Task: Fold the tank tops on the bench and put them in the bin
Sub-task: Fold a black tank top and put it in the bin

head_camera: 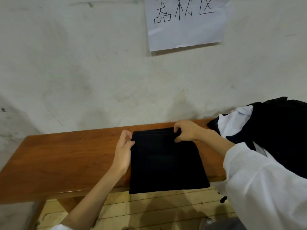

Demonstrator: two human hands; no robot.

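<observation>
A black tank top (167, 161), folded into a flat rectangle, lies across the wooden bench (66, 156) with its near edge hanging over the front. My left hand (123, 151) pinches its far left corner. My right hand (186, 131) grips the far edge near the right corner, fingers curled over the cloth. A heap of black and white garments (265, 127) sits on the bench's right end. No bin is in view.
A stained white wall (99, 80) rises directly behind the bench, with a paper sign (184, 22) taped to it. Pale tiled floor (157, 208) shows below the bench's front edge. The bench's left half is bare wood.
</observation>
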